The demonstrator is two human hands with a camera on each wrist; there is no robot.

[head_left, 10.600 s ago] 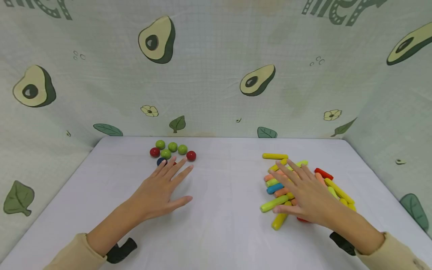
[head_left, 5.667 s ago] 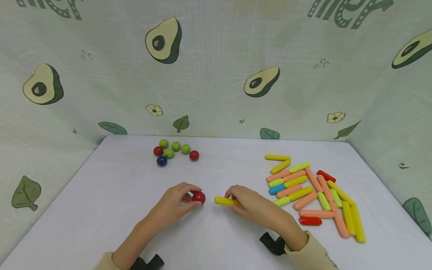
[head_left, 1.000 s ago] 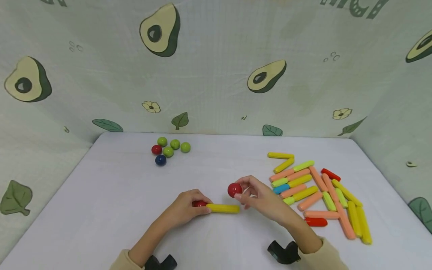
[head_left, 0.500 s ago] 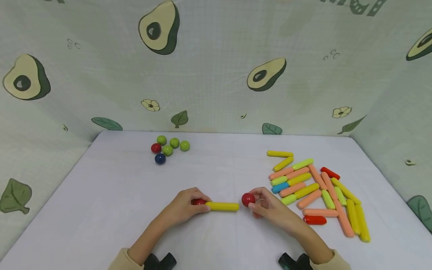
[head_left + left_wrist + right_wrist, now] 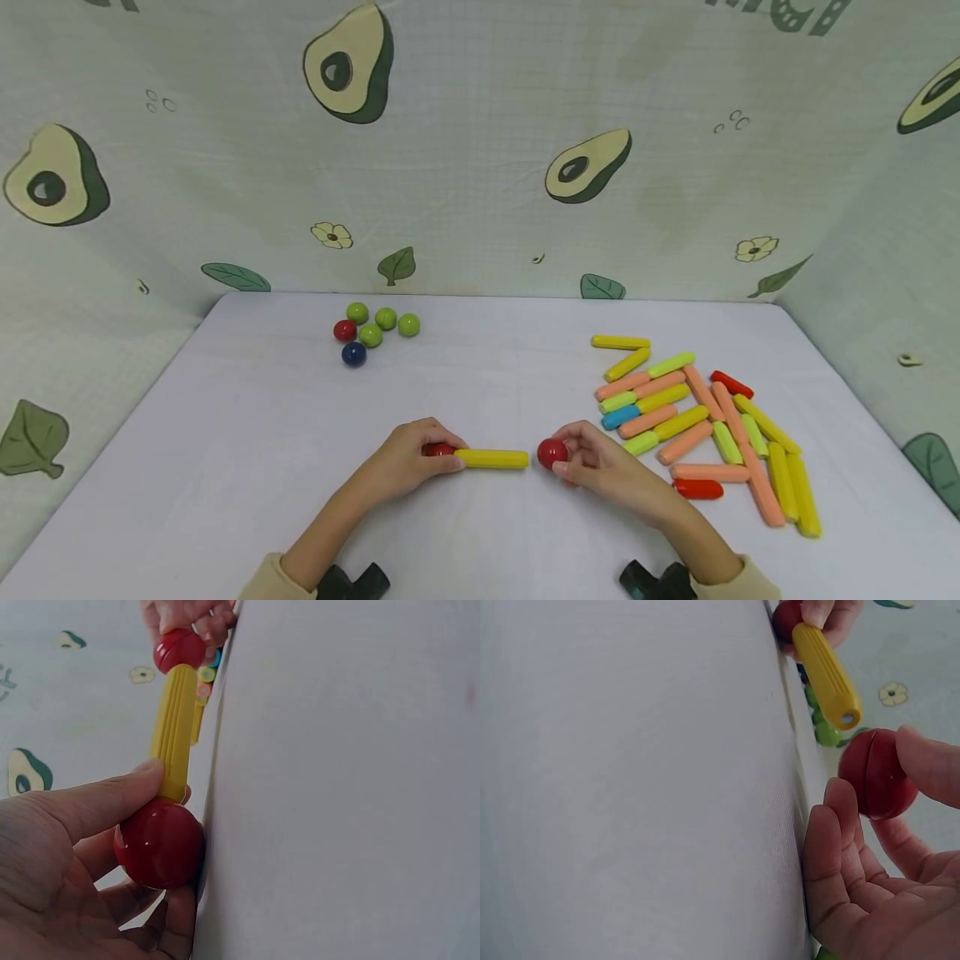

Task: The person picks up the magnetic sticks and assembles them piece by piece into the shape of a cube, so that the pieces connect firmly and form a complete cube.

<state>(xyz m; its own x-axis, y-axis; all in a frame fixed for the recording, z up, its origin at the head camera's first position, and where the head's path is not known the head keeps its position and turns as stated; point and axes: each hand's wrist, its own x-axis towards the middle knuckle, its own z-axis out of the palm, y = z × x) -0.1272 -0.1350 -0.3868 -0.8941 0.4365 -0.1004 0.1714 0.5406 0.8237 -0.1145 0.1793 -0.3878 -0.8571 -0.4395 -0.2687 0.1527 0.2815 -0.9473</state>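
– Your right hand (image 5: 603,462) pinches its red ball (image 5: 552,452) lower than one second ago.
– And your left hand (image 5: 408,458)?
– It pinches another red ball (image 5: 161,844) touching the yellow stick (image 5: 495,459), which ends just beside your right grip.

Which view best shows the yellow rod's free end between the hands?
Right wrist: the yellow rod points its free end at that camera. Head shows the rod side-on; in left wrist, that end faces away.

Red balls (image 5: 160,846) look glossy — yellow stick (image 5: 173,724), ridged plastic.
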